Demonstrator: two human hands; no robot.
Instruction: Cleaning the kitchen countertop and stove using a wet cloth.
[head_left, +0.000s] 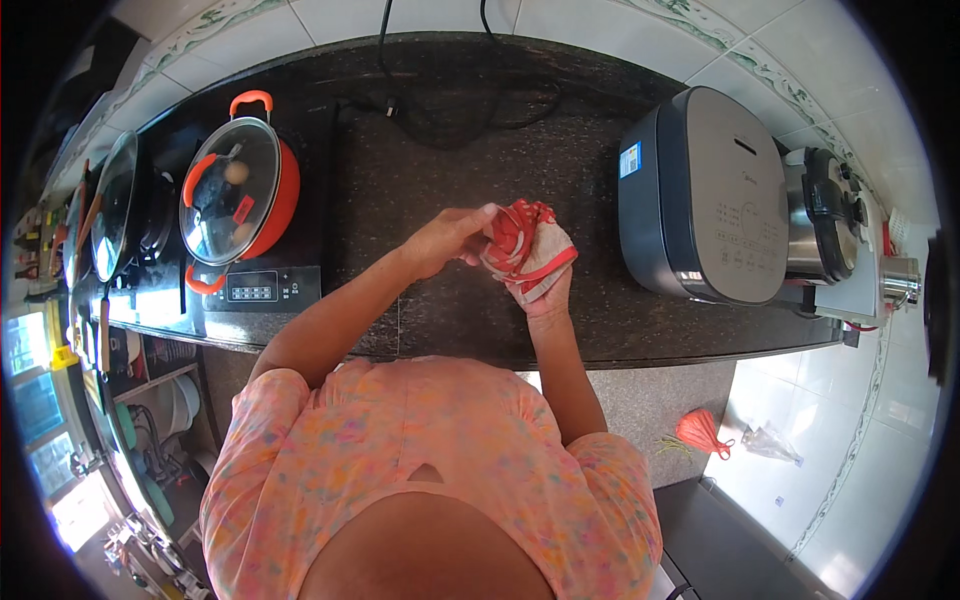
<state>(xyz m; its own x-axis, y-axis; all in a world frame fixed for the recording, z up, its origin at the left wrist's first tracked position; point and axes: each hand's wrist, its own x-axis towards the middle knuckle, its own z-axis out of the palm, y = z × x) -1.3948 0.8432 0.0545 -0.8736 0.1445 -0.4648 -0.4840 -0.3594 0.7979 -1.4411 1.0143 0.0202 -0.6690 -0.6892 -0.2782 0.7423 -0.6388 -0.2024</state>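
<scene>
A crumpled red and off-white cloth is bunched up above the dark speckled stone countertop. My right hand holds it from below, with most of the fingers hidden by the folds. My left hand is at the cloth's left edge, thumb raised near the fabric; whether its fingertips grip the cloth is hard to tell. To the left, a red pot with a glass lid stands on a black induction cooktop. Egg-like round things show through the lid.
A grey rice cooker stands at the right, beside an electric pressure cooker. Black cables lie along the counter's back. A second lidded pan is at far left. A red bag is low at the right.
</scene>
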